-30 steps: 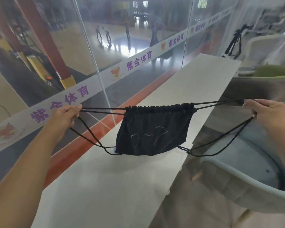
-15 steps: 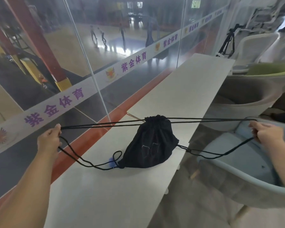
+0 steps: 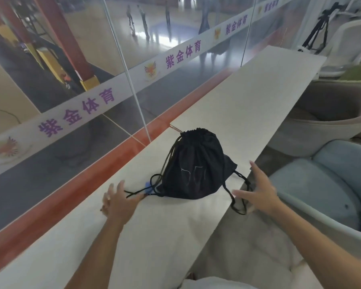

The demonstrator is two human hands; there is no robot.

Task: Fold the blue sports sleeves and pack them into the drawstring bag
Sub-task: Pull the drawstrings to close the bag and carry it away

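The left hand (image 3: 121, 202) lies flat on the table (image 3: 248, 97) near its left edge, fingers spread, its grip pinching nothing; a loop of black cord (image 3: 154, 182) runs across the table just beside its thumb, and whether the thumb touches it cannot be told. The right hand (image 3: 258, 189) hovers at the table's right edge, fingers splayed wide, its grip empty. A second cord (image 3: 239, 200) hangs in loops over that edge right beside the palm.

Between the hands sits the bag (image 3: 196, 167), black, its mouth drawn shut at the top and pointing away from the person, its body bulging. It rests across the middle of the narrow table, its right corner reaching the right edge. A small patch of blue (image 3: 148, 187) shows at the bag's lower left corner, under the cord.

Along the left edge stands a glass wall (image 3: 175, 38); off the right edge are chairs (image 3: 331, 184).
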